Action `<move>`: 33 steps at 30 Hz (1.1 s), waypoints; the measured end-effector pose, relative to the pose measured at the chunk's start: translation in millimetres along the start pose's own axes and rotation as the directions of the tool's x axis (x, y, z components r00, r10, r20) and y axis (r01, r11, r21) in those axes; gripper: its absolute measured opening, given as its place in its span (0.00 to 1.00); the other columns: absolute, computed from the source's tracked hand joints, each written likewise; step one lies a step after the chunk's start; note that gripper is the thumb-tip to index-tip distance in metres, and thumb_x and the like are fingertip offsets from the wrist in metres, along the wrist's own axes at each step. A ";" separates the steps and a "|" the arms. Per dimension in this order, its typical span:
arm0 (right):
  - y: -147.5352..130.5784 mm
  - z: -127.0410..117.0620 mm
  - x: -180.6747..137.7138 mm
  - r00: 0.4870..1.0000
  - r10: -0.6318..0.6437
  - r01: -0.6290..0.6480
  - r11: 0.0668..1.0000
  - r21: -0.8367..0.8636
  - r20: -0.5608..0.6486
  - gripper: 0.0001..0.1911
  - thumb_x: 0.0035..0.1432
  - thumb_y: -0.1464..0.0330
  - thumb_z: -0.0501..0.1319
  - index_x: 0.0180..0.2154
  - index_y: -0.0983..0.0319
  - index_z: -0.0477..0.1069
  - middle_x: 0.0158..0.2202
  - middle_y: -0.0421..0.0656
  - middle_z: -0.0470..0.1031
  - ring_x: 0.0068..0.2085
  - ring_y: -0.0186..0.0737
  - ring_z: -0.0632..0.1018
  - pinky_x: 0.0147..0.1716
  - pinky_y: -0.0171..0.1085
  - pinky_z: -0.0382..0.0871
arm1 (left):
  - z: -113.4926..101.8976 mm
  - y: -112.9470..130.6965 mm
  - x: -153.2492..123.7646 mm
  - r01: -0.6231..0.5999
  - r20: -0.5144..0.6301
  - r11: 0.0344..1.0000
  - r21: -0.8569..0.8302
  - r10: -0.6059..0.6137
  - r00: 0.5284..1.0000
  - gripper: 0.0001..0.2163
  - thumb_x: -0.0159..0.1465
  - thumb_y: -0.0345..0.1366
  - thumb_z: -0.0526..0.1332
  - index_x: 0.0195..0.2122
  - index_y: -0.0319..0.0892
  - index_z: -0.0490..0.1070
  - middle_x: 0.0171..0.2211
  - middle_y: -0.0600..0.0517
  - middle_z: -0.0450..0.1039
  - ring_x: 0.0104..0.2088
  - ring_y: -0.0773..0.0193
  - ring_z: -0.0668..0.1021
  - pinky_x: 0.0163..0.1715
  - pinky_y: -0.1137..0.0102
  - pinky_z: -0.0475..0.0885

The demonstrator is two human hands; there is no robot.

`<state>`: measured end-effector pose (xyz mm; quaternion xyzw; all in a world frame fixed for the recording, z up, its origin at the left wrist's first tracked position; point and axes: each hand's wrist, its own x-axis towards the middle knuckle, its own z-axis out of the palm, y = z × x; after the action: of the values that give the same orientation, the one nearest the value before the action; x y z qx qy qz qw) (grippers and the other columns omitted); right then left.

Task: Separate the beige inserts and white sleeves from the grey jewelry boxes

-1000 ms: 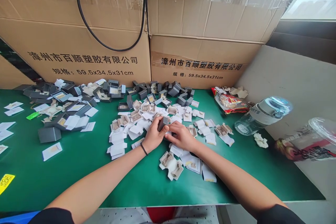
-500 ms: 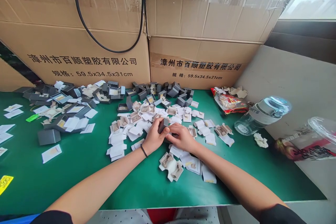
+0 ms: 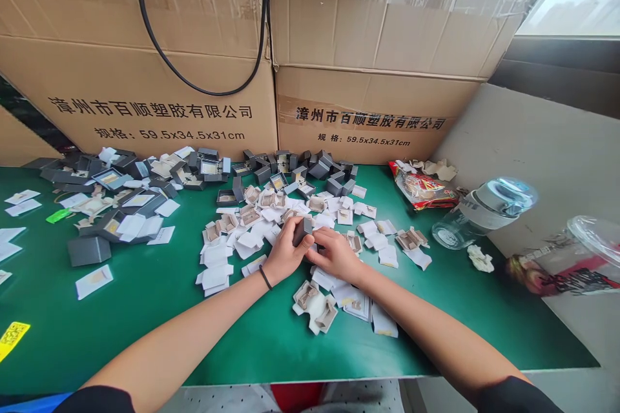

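Note:
Between my two hands is a small dark grey box [image 3: 303, 230], held above the white paper pieces in the middle of the table. My left hand [image 3: 287, 250] wraps round the box's left side, with the thumb across its near face. Fingers of my right hand [image 3: 335, 251] bend against the box's right side, and their tips are partly hidden. White and beige folded card inserts [image 3: 249, 239] lie in a loose heap around both hands. Just nearer to me rests an opened-out card insert [image 3: 314, 308].
Open grey boxes [image 3: 290, 168] line the back, with another pile of grey boxes [image 3: 116, 193] at left. A red snack bag [image 3: 421, 187], a clear bottle [image 3: 484, 211] and a plastic cup [image 3: 571, 258] stand right. Large cartons [image 3: 159, 77] wall off the back.
My hands and the grey box have barely moved; the box shows slightly more between them. The view has shifted a little.

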<state>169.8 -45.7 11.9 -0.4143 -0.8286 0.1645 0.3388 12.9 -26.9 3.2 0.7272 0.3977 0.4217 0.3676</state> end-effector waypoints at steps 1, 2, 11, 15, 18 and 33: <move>0.6 -0.2 -0.2 1.000 -0.009 0.009 1.000 0.003 0.012 0.11 0.58 0.64 0.54 0.25 0.60 0.62 0.21 0.39 0.63 0.29 0.36 0.66 0.31 0.34 0.61 | -0.2 0.0 -0.1 0.014 0.002 1.000 -0.005 -0.014 1.000 0.24 0.60 0.56 0.50 0.45 0.39 0.60 0.39 0.45 0.65 0.40 0.57 0.70 0.44 0.61 0.67; 1.0 -0.5 -0.2 1.000 -0.014 0.013 1.000 0.011 0.023 0.10 0.58 0.64 0.54 0.26 0.60 0.63 0.21 0.39 0.63 0.29 0.36 0.67 0.32 0.34 0.61 | -0.4 0.1 -0.2 0.026 0.004 1.000 -0.009 -0.026 1.000 0.24 0.60 0.56 0.50 0.45 0.39 0.60 0.39 0.45 0.65 0.40 0.57 0.70 0.44 0.61 0.67; 1.1 -3.1 0.9 0.998 0.006 -0.006 1.000 0.009 0.057 0.09 0.57 0.66 0.54 0.26 0.60 0.62 0.22 0.39 0.63 0.30 0.37 0.66 0.30 0.34 0.61 | 0.5 -0.4 -0.5 0.025 -0.002 1.000 0.007 -0.025 1.000 0.22 0.61 0.54 0.51 0.45 0.40 0.60 0.39 0.46 0.66 0.40 0.57 0.71 0.43 0.62 0.68; 2.7 -4.1 2.6 0.999 0.021 -0.022 0.999 0.044 0.038 0.11 0.54 0.68 0.56 0.22 0.60 0.57 0.21 0.37 0.60 0.29 0.35 0.65 0.29 0.33 0.60 | 1.5 -0.8 -1.2 0.011 0.001 1.000 0.010 -0.011 1.000 0.23 0.60 0.54 0.52 0.46 0.40 0.59 0.40 0.45 0.65 0.41 0.56 0.71 0.43 0.61 0.67; 3.2 -5.4 3.6 0.999 0.014 -0.018 0.996 0.083 0.048 0.12 0.55 0.67 0.56 0.22 0.60 0.57 0.22 0.37 0.61 0.29 0.34 0.65 0.30 0.33 0.60 | 2.2 -3.1 -1.2 0.011 0.002 1.000 0.008 -0.011 1.000 0.23 0.60 0.54 0.52 0.46 0.40 0.59 0.40 0.45 0.66 0.41 0.56 0.71 0.43 0.61 0.68; 8.4 2.0 -3.8 0.985 -0.120 0.142 0.972 -0.185 0.123 0.11 0.59 0.60 0.55 0.39 0.61 0.64 0.38 0.50 0.72 0.41 0.45 0.70 0.39 0.43 0.64 | 3.7 -15.9 3.5 0.121 -0.063 0.990 -0.067 -0.126 0.990 0.19 0.62 0.51 0.51 0.46 0.41 0.59 0.43 0.44 0.69 0.44 0.56 0.74 0.47 0.58 0.68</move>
<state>174.9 -43.7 4.2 -0.3799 -0.8837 0.0834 0.2604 13.1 -17.9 -10.8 0.6746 0.4405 0.4347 0.4024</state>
